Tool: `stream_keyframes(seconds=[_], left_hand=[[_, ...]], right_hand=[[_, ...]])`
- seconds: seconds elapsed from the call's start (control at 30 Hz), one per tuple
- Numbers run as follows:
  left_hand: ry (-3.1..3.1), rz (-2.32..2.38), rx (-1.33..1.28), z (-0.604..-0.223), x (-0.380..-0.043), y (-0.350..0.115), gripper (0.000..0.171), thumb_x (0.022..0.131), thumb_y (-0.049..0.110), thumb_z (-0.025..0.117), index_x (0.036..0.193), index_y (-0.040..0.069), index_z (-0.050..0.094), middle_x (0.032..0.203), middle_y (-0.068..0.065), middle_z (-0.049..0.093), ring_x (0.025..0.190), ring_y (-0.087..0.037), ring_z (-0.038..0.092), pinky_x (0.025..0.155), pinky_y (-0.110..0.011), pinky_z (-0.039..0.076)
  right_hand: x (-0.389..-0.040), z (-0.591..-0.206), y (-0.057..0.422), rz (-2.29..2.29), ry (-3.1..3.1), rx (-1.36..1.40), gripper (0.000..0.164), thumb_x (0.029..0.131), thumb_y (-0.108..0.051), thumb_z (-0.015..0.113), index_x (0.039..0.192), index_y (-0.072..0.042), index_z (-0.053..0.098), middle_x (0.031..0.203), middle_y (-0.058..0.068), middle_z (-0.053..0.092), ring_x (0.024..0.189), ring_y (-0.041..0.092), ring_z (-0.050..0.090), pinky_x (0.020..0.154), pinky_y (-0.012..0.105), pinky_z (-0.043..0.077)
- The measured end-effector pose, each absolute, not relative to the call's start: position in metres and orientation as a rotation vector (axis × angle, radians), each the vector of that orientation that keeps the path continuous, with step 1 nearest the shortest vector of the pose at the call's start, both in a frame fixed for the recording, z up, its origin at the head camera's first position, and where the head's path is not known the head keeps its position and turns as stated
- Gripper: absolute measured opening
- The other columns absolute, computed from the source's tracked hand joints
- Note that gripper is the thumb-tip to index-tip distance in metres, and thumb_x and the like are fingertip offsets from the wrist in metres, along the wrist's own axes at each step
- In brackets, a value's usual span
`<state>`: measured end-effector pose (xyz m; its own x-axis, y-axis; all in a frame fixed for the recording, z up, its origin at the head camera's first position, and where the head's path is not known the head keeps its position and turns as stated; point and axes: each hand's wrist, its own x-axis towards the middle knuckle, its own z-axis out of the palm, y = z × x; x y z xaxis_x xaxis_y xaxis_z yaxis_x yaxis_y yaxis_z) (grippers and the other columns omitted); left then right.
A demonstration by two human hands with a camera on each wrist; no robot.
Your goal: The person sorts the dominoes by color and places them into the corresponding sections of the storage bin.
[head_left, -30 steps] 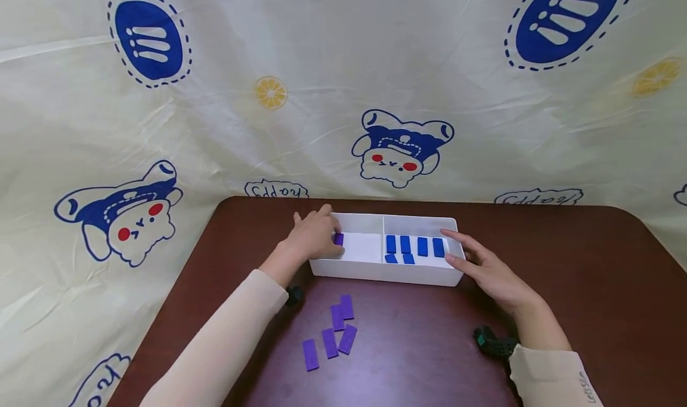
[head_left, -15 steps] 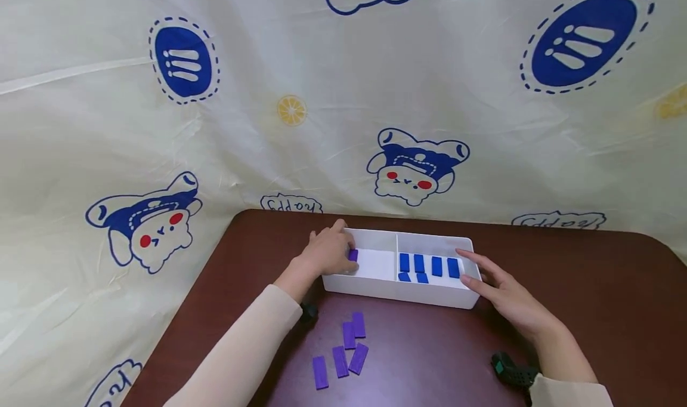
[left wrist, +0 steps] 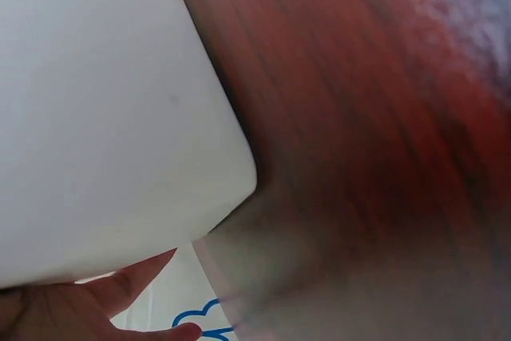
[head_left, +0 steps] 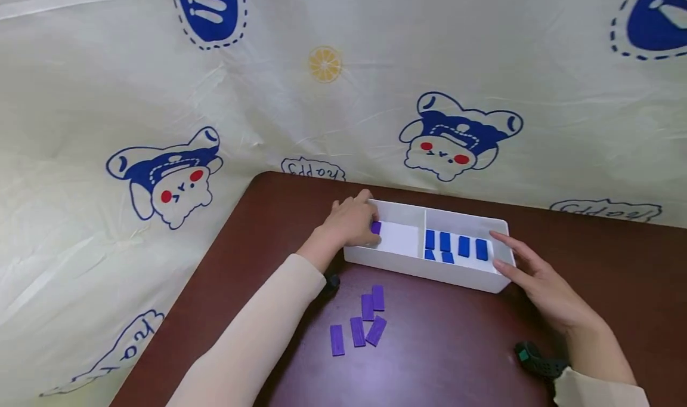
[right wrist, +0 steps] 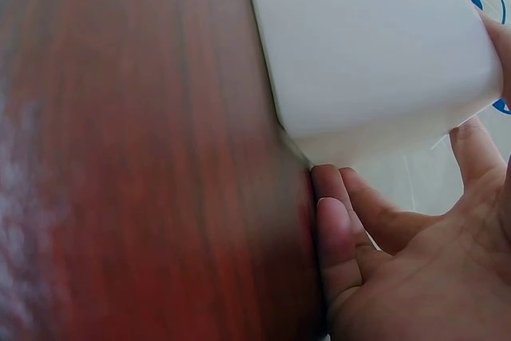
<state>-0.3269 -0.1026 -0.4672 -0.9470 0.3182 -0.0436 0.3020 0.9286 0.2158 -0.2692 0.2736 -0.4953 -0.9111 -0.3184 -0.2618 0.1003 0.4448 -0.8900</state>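
A long white box (head_left: 429, 267) with two compartments sits on the table. My left hand (head_left: 349, 221) grips its left end, the thumb and a finger reaching over the rim. Just past these fingertips a purple tile (head_left: 377, 228) shows in the left compartment, partly hidden by the hand. At the opposite end my right hand (head_left: 547, 281) holds the box, thumb and index finger on the rim. In the right wrist view, other fingers (right wrist: 334, 229) lie low beside the box's corner. Several blue tiles (head_left: 464, 246) lie in the right compartment, in two rows.
In front of the box, several loose purple tiles (head_left: 358, 332) lie on the dark brown table (head_left: 445, 347). A patterned white sheet (head_left: 268, 102) hangs behind the table and along its left side.
The head view has shifted, so the box and hands appear farther right. Both hands keep their places at the box's ends, and the tiles lie as before.
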Motion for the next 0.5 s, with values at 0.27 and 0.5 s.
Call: stream_keyframes(seconds=[0.27, 0.5], left_hand=[[2.973, 0.35, 0.439, -0.465, -0.313, -0.117, 0.042, 0.085, 0.045, 0.083, 0.117, 0.019, 0.075, 0.143, -0.005, 0.048, 0.115, -0.028, 0.056, 0.109, -0.065, 0.038], [2.938, 0.331, 0.521, -0.453, -0.319, -0.099, 0.046, 0.084, 0.048, 0.083, 0.119, 0.021, 0.074, 0.145, -0.006, 0.049, 0.127, -0.034, 0.052, 0.112, -0.073, 0.033]], right_hand=[[-0.268, -0.493, 0.258, -1.469, 2.359, -0.252, 0.068, 0.104, -0.043, 0.06, 0.164, -0.036, 0.028, 0.174, 0.019, 0.004, 0.154, 0.053, 0.008, 0.11, 0.086, 0.012], [-0.26, -0.49, 0.277, -1.521, 2.373, -0.235, 0.066, 0.103, -0.043, 0.061, 0.162, -0.035, 0.032, 0.173, 0.017, 0.013, 0.153, 0.047, 0.019, 0.114, 0.082, 0.017]])
